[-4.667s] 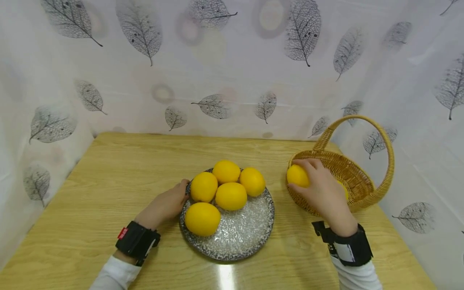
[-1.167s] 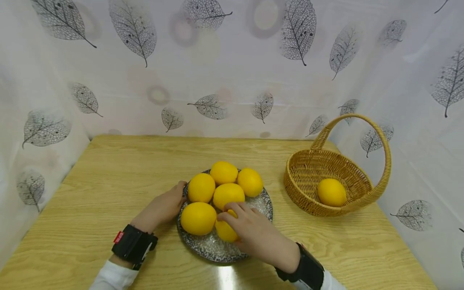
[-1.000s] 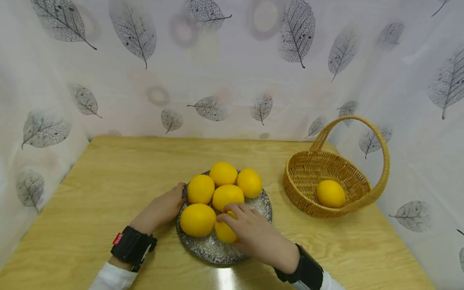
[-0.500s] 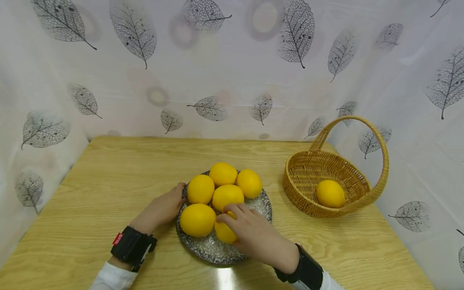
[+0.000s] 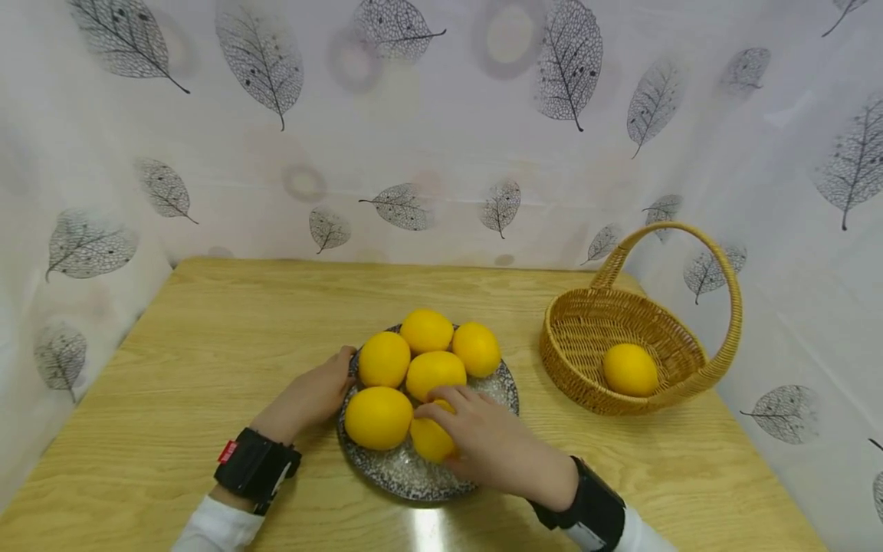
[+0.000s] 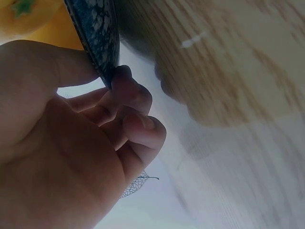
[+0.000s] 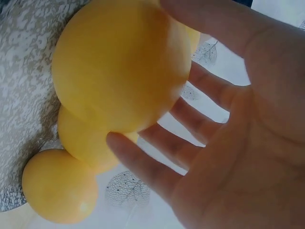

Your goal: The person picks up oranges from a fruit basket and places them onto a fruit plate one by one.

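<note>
A round speckled plate (image 5: 407,474) lies on the wooden table with several yellow oranges on it. My left hand (image 5: 319,392) pinches its left rim; in the left wrist view the thumb lies on one side of the plate edge (image 6: 99,33) and curled fingers on the other. My right hand (image 5: 493,441) is over the plate's front right, holding an orange (image 5: 429,438) that sits against another orange (image 5: 379,418). Up close in the right wrist view, thumb and spread fingers reach around this orange (image 7: 119,67). The orange's underside is hidden.
At the right of the table (image 5: 228,307) stands a wicker basket (image 5: 576,376) with a tall arched handle (image 5: 735,307). One orange (image 5: 631,369) lies inside it. A white curtain (image 5: 441,138) with leaf prints hangs behind and at both sides.
Since the oldest frame my right hand has brought an orange from the basket to the plate's front. Lately the right wrist has shifted slightly right; the left hand still holds the rim.
</note>
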Motion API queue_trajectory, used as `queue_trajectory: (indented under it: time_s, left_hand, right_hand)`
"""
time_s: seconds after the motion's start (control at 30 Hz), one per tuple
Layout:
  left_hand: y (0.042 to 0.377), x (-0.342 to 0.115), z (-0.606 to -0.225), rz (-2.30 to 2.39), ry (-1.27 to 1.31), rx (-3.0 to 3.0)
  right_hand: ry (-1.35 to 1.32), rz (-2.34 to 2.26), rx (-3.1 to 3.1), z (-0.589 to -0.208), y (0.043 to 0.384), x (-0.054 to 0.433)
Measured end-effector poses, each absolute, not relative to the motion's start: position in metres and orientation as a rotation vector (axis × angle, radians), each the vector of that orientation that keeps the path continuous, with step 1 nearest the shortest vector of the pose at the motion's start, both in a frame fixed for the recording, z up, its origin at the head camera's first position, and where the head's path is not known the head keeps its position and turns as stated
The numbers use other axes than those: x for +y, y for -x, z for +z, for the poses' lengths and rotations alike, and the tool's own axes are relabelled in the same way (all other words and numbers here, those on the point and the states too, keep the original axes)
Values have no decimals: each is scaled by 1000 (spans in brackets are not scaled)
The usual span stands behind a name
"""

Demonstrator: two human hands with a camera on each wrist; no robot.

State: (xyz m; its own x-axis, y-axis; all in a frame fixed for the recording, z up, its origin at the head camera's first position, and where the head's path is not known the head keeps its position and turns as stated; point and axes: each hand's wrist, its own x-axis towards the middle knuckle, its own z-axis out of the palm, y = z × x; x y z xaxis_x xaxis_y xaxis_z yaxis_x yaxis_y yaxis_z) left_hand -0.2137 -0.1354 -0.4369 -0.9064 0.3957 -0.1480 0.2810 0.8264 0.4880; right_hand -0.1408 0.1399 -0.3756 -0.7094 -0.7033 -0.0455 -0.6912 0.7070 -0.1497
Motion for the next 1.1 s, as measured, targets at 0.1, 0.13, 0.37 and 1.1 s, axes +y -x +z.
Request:
queue_trajectory:
  time_s: [0.1, 0.13, 0.37, 1.1]
  left_hand:
    - [214, -135, -437, 695, -522, 2762]
    - [214, -135, -437, 696, -527, 2762]
    - [216, -135, -439, 697, -538, 2770]
    - [215, -135, -435, 659, -542, 2763]
  right_hand:
    - [1142, -276, 2775, -369, 148, 146]
    - [1138, -307, 2762, -367, 151, 148]
    - [957, -404, 2715, -336, 183, 169]
    - [258, -338, 2801, -313, 274, 292]
